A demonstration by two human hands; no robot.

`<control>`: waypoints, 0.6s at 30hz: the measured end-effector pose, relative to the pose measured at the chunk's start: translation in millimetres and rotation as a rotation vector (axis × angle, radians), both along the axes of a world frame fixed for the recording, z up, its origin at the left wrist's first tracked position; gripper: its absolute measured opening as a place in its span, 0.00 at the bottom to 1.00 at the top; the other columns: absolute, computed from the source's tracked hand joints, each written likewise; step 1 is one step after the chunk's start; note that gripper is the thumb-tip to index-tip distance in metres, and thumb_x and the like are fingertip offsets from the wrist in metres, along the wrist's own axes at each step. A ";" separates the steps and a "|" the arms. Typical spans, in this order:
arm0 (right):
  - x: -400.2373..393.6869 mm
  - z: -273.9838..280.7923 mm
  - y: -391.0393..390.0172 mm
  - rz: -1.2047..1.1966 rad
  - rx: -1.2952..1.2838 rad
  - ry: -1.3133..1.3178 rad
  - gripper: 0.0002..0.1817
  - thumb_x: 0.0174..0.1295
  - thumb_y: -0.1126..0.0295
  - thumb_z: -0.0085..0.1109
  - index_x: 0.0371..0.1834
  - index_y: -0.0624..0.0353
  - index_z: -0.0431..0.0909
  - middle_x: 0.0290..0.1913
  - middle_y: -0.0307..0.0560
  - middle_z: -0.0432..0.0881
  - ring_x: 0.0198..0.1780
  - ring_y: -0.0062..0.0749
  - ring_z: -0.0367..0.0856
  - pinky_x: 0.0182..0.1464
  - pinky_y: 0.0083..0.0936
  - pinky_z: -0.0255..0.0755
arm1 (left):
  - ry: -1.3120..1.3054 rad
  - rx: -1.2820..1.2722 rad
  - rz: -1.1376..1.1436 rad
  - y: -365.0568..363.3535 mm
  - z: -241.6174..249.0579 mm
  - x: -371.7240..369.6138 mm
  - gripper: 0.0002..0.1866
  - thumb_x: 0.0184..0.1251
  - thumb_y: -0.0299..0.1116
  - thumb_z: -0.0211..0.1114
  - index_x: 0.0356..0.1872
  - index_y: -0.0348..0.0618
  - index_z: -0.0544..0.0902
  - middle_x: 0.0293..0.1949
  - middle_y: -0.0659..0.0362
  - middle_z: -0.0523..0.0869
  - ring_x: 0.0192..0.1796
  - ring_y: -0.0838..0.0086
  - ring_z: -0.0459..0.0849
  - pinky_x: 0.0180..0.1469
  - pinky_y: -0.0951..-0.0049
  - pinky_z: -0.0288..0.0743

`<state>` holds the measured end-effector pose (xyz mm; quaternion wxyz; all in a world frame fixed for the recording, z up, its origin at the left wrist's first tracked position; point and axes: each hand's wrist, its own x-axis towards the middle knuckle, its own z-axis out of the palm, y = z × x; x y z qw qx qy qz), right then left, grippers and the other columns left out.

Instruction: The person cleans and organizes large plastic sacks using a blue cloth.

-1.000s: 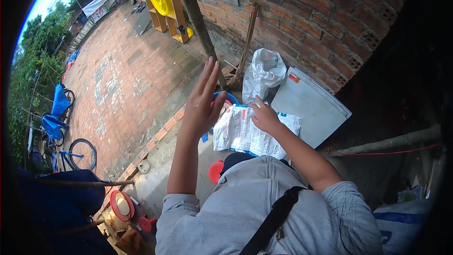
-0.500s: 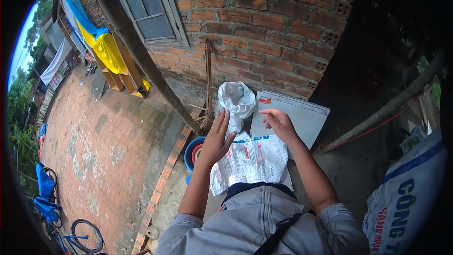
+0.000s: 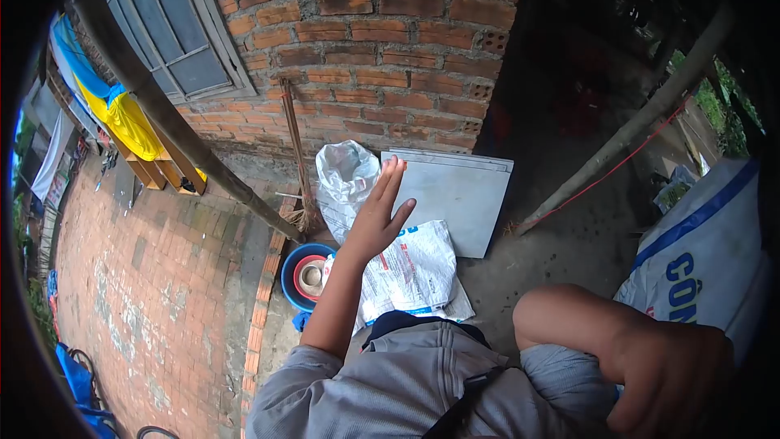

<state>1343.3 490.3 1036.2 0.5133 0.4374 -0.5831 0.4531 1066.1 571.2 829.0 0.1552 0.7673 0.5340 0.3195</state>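
My left hand (image 3: pixel 379 215) is raised in front of me, open, fingers stretched out and thumb apart, holding nothing. Below and beyond it lie printed white woven sacks (image 3: pixel 418 267), spread flat on the ground. Behind the fingers stands an upright white sack (image 3: pixel 348 172) with its mouth open. A flat grey-white panel (image 3: pixel 463 195) leans at the foot of the brick wall, just right of the fingertips. My right hand (image 3: pixel 674 370) is bent back close to the camera at the lower right. Its fingers point down into shadow, so their grip is hidden.
A blue basin (image 3: pixel 288 280) with a red one inside stands left of the sacks. A wooden pole (image 3: pixel 175 118) slants down near it, beside a broom (image 3: pixel 294 138). Another pole (image 3: pixel 617 134) and a large printed sack (image 3: pixel 691 244) are on the right.
My right hand has swung from above the panel to the lower right, close to the camera. My left hand stays raised and open. The view has turned to the right.
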 end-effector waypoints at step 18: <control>27.0 -249.5 65.7 -0.420 -1.000 -0.880 0.26 0.76 0.54 0.41 0.70 0.59 0.67 0.62 0.54 0.77 0.59 0.40 0.79 0.61 0.33 0.69 | 0.159 0.025 0.281 -128.3 -11.7 87.4 0.35 0.71 0.37 0.60 0.76 0.45 0.56 0.75 0.46 0.58 0.77 0.51 0.55 0.74 0.57 0.55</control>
